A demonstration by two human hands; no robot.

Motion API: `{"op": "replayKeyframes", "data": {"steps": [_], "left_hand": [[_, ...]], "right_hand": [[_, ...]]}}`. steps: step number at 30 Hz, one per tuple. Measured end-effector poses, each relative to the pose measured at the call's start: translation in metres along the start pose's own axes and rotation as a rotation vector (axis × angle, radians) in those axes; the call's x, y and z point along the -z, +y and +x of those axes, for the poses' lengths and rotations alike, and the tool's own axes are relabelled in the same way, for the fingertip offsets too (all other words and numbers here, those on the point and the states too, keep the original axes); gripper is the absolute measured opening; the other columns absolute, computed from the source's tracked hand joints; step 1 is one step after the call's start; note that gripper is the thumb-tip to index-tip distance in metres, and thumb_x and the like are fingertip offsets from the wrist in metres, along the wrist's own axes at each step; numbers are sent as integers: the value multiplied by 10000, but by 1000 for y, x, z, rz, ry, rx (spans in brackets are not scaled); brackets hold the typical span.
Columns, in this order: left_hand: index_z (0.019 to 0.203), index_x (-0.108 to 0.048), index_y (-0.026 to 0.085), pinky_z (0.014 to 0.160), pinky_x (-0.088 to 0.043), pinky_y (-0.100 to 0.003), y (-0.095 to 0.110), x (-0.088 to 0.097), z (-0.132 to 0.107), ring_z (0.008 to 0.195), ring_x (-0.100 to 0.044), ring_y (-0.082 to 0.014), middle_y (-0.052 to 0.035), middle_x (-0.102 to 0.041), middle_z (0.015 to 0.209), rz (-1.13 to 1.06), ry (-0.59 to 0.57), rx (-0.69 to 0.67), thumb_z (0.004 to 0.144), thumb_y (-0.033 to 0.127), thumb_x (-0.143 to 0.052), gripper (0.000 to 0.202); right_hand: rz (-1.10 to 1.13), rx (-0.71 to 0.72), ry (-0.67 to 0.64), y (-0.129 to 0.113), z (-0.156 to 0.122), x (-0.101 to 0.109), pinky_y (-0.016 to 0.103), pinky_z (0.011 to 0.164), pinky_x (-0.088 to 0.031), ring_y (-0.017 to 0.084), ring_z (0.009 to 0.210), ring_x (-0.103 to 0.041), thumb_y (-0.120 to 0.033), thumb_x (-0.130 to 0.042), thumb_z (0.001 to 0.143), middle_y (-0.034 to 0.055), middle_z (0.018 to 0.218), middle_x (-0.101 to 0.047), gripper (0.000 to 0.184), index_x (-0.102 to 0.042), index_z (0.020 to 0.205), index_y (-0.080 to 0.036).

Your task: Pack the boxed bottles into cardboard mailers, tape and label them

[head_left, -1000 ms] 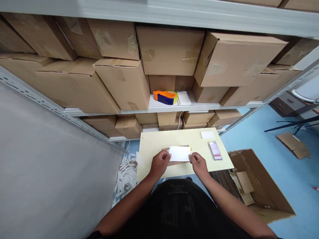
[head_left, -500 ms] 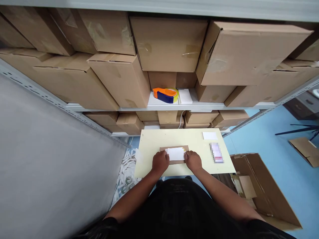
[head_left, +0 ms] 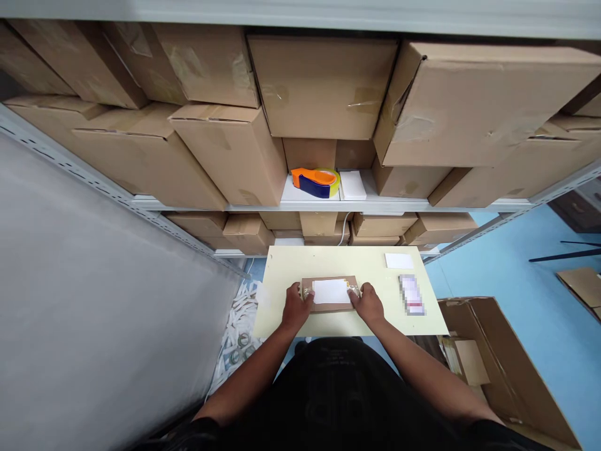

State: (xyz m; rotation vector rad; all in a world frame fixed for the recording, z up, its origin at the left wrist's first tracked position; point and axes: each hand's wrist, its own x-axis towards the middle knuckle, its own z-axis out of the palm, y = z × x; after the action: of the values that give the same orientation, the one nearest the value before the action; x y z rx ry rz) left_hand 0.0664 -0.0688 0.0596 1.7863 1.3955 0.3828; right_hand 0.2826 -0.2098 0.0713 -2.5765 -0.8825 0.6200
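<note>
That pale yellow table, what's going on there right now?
A person's left hand and right hand touch opposite ends of a flat brown cardboard piece on the pale yellow rectangular table. A white rectangular sheet lies on the cardboard, between the hands. Beyond the table, an orange and navy tape dispenser sits on a white shelf.

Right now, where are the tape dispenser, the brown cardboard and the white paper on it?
Tape dispenser [head_left: 315,186], head view: dark-blue body.
Brown cardboard [head_left: 331,307], head view: exposed near edge.
White paper [head_left: 330,292], head view: upper face.
</note>
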Motion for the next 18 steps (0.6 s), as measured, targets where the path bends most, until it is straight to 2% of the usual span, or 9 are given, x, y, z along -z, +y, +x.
{"op": "replayKeyframes", "data": {"steps": [2,5,7,11,18], "left_hand": [[1397,-497,175,982,-498,-384,-5,1,-3,1160,-649,-262,-162,-605,1376,-181,-138,54,957,490,-560,544],[1400,-544,219,1039,-474,-398,-6,5,-9,1249,-627,-275,-116,-660,1374,-329,-288,34,1002,536,-461,516],[1402,-557,230,1048,-471,-406,-6,8,-10,1264,-622,-285,-109,-672,1375,-365,-325,40,1000,562,-454,532],[1410,-556,218,1034,-483,-431,-5,13,-7,1223,-647,-300,-124,-698,1335,-397,-367,69,993,571,-460,554],[1503,-466,249,1108,-443,-419,-13,12,-5,1341,-576,-282,-96,-613,1471,-368,-413,41,977,583,-487,623]], "right_hand": [[182,-34,-35,7,-1,-1,339,815,-500,267,1014,-683,-605,-547,938,147,1226,-682,531,-586,1228,-161],[426,-76,-141,15,-6,-4,368,913,-512,272,1079,-689,-673,-469,943,118,1247,-712,591,-633,1265,-205],[514,-98,-184,17,-10,-7,385,967,-504,277,1128,-680,-710,-422,945,97,1242,-732,622,-667,1258,-233],[524,-97,-162,15,-15,-12,406,1034,-479,288,1183,-664,-735,-418,934,93,1266,-735,653,-681,1265,-237],[484,-48,-164,17,-15,-15,419,1045,-477,299,1211,-658,-703,-402,951,98,1298,-725,656,-661,1334,-238]]}}
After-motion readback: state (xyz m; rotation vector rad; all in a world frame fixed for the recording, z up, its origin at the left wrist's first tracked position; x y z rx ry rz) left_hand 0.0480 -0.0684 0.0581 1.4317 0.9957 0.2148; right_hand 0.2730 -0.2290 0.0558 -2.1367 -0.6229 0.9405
